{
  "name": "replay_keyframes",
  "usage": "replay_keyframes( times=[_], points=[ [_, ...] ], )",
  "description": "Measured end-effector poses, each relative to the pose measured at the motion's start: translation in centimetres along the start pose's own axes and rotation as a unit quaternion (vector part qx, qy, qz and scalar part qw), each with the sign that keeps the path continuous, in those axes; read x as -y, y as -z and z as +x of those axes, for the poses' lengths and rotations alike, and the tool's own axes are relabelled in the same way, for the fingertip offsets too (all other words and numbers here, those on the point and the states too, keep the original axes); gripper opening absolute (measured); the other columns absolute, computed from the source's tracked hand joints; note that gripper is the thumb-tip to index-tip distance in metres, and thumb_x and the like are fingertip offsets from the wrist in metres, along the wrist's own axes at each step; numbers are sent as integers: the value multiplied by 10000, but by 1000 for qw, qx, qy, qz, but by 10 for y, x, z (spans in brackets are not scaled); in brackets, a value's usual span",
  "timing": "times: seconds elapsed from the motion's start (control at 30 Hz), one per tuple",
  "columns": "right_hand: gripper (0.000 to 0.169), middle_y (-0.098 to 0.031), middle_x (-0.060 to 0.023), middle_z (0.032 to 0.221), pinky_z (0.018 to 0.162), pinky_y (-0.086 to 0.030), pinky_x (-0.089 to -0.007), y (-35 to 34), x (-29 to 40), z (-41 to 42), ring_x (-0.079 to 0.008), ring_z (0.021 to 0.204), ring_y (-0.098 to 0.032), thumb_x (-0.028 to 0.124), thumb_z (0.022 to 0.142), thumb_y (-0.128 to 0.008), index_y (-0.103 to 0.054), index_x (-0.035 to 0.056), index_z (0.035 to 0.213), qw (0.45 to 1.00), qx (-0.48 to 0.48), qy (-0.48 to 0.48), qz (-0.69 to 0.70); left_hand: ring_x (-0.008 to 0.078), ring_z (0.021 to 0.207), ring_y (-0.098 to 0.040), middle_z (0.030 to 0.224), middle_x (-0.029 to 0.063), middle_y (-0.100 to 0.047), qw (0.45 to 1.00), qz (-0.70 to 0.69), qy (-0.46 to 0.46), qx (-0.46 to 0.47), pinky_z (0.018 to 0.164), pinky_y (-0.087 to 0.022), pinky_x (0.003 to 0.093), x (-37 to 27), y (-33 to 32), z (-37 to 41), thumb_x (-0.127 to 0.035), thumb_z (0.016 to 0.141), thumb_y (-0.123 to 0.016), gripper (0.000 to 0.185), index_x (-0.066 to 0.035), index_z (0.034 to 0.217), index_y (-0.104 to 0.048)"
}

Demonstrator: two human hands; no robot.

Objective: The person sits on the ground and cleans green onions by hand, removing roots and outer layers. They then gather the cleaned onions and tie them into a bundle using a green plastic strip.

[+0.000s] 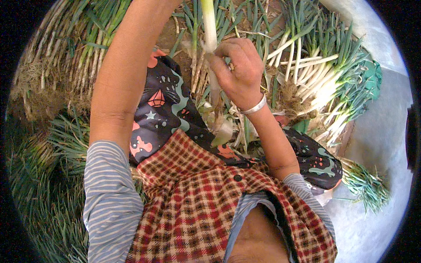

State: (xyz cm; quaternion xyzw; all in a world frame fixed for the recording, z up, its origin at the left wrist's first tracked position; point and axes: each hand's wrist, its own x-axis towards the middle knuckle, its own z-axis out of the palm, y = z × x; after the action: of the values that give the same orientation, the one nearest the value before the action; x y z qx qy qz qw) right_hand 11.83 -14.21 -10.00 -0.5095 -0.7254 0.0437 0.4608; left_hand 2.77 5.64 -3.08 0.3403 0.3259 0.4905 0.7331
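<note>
A thick green onion stalk, white low down and green above, stands near upright at the top middle. My right hand, with a silver bangle at the wrist, has thumb and forefinger pinched at the stalk's lower end, on its loose outer skin. A blurred pale strip of skin and brownish matter hang below those fingertips. My left forearm reaches up past the top edge; the left hand is out of view.
Unpeeled onions with roots lie heaped at the left, green tops below them. White-stemmed onions are piled at the right, with a small bunch lower down. Peeled skins lie between my legs, in dark patterned cloth.
</note>
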Motion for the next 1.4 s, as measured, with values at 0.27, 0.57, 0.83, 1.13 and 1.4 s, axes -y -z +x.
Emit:
replay_keyframes(
  times=[0.27,0.57,0.83,1.13,1.4],
  points=[
    [203,-580,-70,832,753,-440,-379,13,42,-11,-264,818,-558,37,635,-674,-531,42,779,979,107,74,156,97,417,-284,562,-17,-329,999,-28,-12,-24,365,-258,238,-4,9,9,-254,953,-385,217,-100,800,-377],
    [183,-509,-17,685,547,-405,-262,60,52,-81,-118,608,-491,109,746,-642,-480,25,757,745,171,-504,402,89,441,-274,582,-21,-296,999,-18,-26,-39,373,-245,233,-26,40,35,-245,972,-315,209,-102,828,-366],
    [282,-569,-66,801,663,-448,-264,60,20,-74,-126,718,-526,142,767,-642,-539,-24,970,865,75,-463,179,93,437,-256,580,-25,-279,996,-5,-74,-54,380,-243,239,-32,24,11,-256,971,-332,192,-114,844,-348],
    [378,-609,-157,902,738,-460,-287,7,7,-15,-190,809,-586,224,781,-636,-552,-27,1051,925,22,-310,218,93,431,-258,572,-25,-293,995,-58,-35,79,369,-239,240,-26,37,20,-301,968,-341,245,-114,811,-343],
    [203,-496,12,618,445,-320,-212,11,-17,-62,-62,512,-421,190,825,-547,-606,-3,836,761,-23,-539,361,91,439,-260,572,-26,-296,997,-39,-45,46,373,-239,241,-32,36,12,-298,968,-340,243,-115,808,-342]
  ],
)
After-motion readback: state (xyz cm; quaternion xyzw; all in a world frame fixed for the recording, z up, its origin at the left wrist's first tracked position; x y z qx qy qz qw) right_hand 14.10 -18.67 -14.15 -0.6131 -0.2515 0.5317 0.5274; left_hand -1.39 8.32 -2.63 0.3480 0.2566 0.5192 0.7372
